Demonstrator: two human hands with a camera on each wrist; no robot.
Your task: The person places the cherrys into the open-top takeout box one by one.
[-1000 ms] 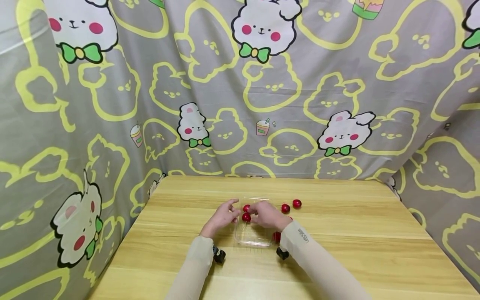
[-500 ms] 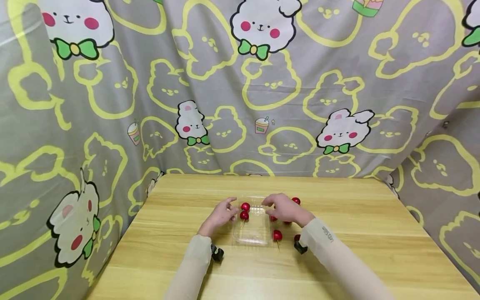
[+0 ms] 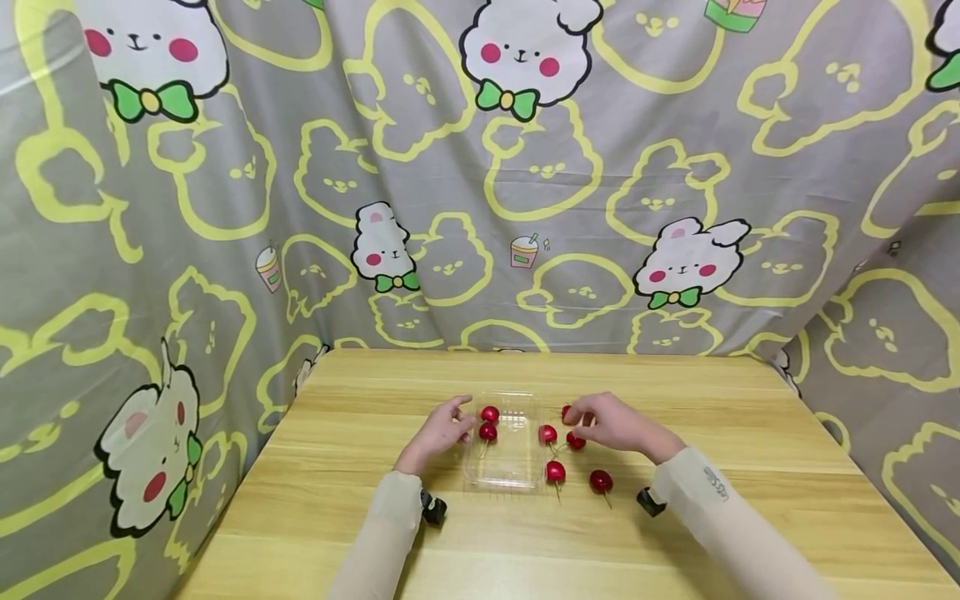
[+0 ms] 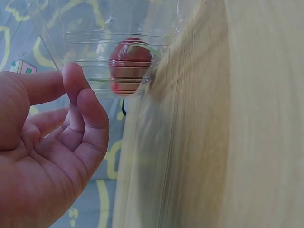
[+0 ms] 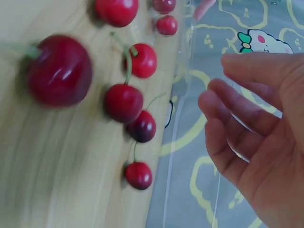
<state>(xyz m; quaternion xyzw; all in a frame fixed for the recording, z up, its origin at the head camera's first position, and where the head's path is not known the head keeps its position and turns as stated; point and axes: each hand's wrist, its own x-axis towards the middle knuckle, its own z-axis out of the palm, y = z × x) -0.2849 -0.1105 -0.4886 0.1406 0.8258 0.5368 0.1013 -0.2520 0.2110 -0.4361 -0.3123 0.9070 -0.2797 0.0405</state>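
A clear plastic box (image 3: pixel 510 482) stands mid-table with two red cherries (image 3: pixel 489 432) inside, near its left wall. My left hand (image 3: pixel 441 427) is at the box's left side, fingers loosely bent; in the left wrist view its fingertips (image 4: pixel 73 78) are close to the clear wall, and contact is unclear. Above the cherries right of the box hovers my right hand (image 3: pixel 617 423). Its thumb and fingers are apart and hold nothing in the right wrist view. Several loose cherries with stems lie there, including a dark one (image 3: pixel 601 482) and a brighter one (image 3: pixel 555 472); another (image 3: pixel 567 413) is partly hidden by my fingers.
The wooden table (image 3: pixel 360 533) ends at a grey patterned curtain (image 3: pixel 555 192) that hangs behind it and along both sides. A small black camera (image 3: pixel 651 502) is worn at my right wrist, another (image 3: pixel 433 508) at my left.
My right hand has moved right, from over the box to above the loose cherries, uncovering the box's right part and several cherries. My left hand has stayed by the box.
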